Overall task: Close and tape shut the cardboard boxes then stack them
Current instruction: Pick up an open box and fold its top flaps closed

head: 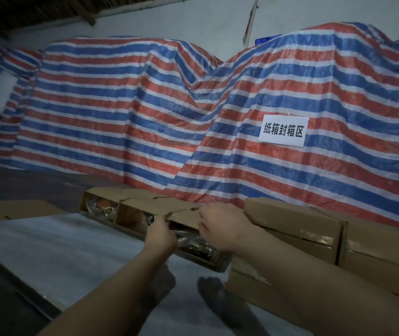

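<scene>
While both arms reach forward over a pale padded sheet [67, 248] that covers the desk, the two hands meet at an open cardboard box [145, 209] lying across the far part of that sheet. The left hand [161, 235] has its fingers curled around the near edge of a flap [181, 213], thumb side up, right where the flap's corner dips toward the box opening. The right hand [220, 227] sits just beside it, to the right, its fingers bent over the same flap and pinching its edge from above. The flap stands half raised between the two hands, not yet folded flat.

The box is long and low, split into compartments; the two on the left lie uncovered and show shiny wrapped goods [101, 209] inside, too dim to make out. More of the same contents show under the hands.

Immediately right of the open box, under the right forearm, stands a stack of closed boxes [298, 236] with glossy tape [320, 240] running along a seam. A flat piece of cardboard [16, 210] lies at the left edge of the sheet.

Behind everything hangs a large tarp [125, 112] striped red, white and blue, draped over bulky shapes. A white paper sign [283, 130] with black printed characters is fixed to it at the right.
</scene>
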